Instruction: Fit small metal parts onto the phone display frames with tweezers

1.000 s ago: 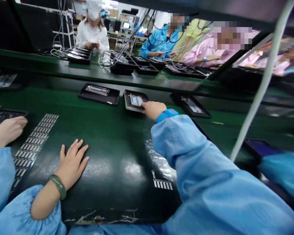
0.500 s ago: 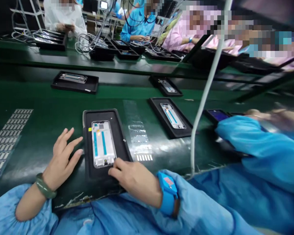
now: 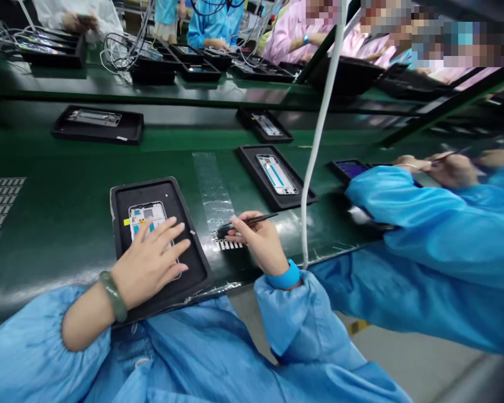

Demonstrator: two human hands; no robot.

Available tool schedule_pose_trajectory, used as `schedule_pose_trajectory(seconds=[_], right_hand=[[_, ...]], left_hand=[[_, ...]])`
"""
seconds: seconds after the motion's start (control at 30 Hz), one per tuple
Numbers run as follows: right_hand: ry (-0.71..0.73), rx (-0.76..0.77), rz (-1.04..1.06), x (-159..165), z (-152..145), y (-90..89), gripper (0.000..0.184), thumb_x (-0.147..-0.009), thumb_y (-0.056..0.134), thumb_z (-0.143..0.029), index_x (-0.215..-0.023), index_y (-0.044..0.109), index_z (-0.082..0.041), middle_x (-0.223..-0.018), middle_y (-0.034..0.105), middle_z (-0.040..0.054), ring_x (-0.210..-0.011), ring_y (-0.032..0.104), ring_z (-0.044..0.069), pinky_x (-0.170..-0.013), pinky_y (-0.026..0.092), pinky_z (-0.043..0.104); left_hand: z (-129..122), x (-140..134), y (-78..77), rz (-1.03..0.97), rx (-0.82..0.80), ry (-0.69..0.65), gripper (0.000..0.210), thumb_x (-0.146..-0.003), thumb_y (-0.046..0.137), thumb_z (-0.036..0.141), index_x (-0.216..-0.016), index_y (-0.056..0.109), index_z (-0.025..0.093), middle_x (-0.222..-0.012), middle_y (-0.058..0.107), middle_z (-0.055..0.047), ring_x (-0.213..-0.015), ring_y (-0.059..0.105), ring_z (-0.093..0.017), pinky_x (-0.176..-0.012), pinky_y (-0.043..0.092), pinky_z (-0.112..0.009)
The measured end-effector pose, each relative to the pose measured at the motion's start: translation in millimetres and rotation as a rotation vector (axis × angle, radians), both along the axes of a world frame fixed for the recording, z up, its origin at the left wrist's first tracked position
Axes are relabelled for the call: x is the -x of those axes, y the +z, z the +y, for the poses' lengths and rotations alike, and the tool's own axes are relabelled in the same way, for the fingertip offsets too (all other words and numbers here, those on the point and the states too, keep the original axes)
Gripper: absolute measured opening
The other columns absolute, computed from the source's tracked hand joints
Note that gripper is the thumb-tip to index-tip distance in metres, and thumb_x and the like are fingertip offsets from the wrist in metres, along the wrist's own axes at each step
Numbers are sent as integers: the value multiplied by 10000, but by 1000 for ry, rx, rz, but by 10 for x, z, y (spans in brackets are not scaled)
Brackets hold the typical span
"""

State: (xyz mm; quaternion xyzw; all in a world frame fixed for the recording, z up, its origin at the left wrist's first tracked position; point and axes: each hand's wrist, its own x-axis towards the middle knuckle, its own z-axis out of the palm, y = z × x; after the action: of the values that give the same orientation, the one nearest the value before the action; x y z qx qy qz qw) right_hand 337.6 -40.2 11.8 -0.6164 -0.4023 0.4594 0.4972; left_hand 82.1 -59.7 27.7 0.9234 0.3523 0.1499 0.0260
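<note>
My left hand (image 3: 149, 260), fingers spread, lies over a phone frame (image 3: 155, 209) that sits in a black tray (image 3: 195, 254). It hides much of the frame's lower part; whether the palm touches it I cannot tell. A yellow tab (image 3: 126, 222) shows at the frame's left edge. To the right, my right hand (image 3: 264, 242) is closed around dark tweezers (image 3: 264, 218). Their tips point left, over a clear plastic strip (image 3: 208, 182) with small white pieces (image 3: 234, 245) at its near end.
A second black tray (image 3: 252, 173) with a phone frame stands to the right, beside a hanging white cable (image 3: 319, 134). Two more trays lie farther back. A sheet of small labels (image 3: 2, 201) is at the left. A co-worker's blue sleeve (image 3: 382, 196) is on the right.
My left hand has moved right, from beside the tray to over the phone frame. My right hand has left the frame's lower corner and now holds tweezers at the clear strip. The view has shifted.
</note>
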Motion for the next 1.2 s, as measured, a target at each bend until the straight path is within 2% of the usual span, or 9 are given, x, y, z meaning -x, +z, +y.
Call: schedule_pose_trajectory(seconds=[0.2, 0.37, 0.67, 0.83, 0.9, 0.97, 1.07, 1.13, 1.2], right_hand=[[-19, 21, -233, 55, -41, -26, 386, -640, 729, -493, -753, 505, -200, -532, 629, -6, -507, 656, 189, -497, 565, 288], [37, 30, -280, 79, -22, -57, 364, -677, 692, -511, -705, 494, -207, -506, 632, -5, -473, 647, 182, -483, 547, 268], [5, 54, -86, 81, 35, -71, 366, -667, 722, -461, -707, 475, -195, -456, 597, -34, -410, 599, 140, -409, 509, 221], [14, -93, 93, 209, -30, 38, 320, -726, 695, -400, -686, 453, -194, -440, 577, -57, -355, 539, 87, -385, 451, 171], [15, -134, 183, 322, -51, 111, 312, -734, 689, -387, -683, 446, -199, -469, 590, -59, -348, 532, 84, -370, 444, 176], [16, -160, 248, 456, -38, 182, 312, -736, 686, -387, -678, 442, -201, -489, 600, -57, -344, 526, 83, -354, 437, 179], [77, -187, 304, 674, 50, 260, 317, -742, 679, -398, -664, 445, -199, -480, 590, -59, -340, 520, 84, -351, 443, 187], [150, -191, 324, 819, 127, 293, 319, -744, 678, -401, -663, 448, -195, -478, 588, -59, -339, 519, 85, -350, 443, 190], [221, -192, 313, 955, 200, 322, 311, -748, 679, -396, -673, 455, -193, -473, 587, -60, -340, 519, 84, -351, 437, 187]], left_hand=[[141, -513, -40, 100, 80, -96, 495, -915, 328, 529, -1280, 497, 240, -1400, 445, -95, -1336, 317, -304, -1070, 167, -629], [211, -646, -115, 133, 138, -124, 488, -932, 268, 509, -1269, 512, 253, -1377, 475, -87, -1334, 318, -308, -1064, 136, -645], [203, -634, -137, 90, 178, -122, 469, -923, 305, 503, -1248, 526, 247, -1376, 469, -113, -1318, 335, -319, -1044, 145, -664], [208, -611, -123, 35, 225, -123, 420, -900, 398, 487, -1207, 551, 246, -1324, 503, -126, -1318, 333, -322, -1056, 116, -660], [201, -542, -88, -50, 254, -97, 383, -884, 457, 451, -1184, 549, 233, -1319, 494, -128, -1309, 345, -319, -1058, 122, -658], [191, -433, -32, -203, 298, -42, 308, -874, 490, 397, -1115, 557, 218, -1246, 533, -113, -1228, 436, -287, -1057, 198, -616], [169, -238, 73, -510, 386, 68, 194, -859, 517, 341, -985, 548, 197, -1027, 595, -73, -1006, 547, -207, -951, 400, -434], [148, -123, 137, -681, 433, 149, 128, -850, 525, 306, -914, 537, 196, -924, 591, -48, -903, 556, -175, -842, 444, -339], [129, -37, 179, -786, 449, 235, 68, -842, 519, 263, -837, 531, 197, -844, 580, -24, -820, 550, -152, -780, 438, -298]])
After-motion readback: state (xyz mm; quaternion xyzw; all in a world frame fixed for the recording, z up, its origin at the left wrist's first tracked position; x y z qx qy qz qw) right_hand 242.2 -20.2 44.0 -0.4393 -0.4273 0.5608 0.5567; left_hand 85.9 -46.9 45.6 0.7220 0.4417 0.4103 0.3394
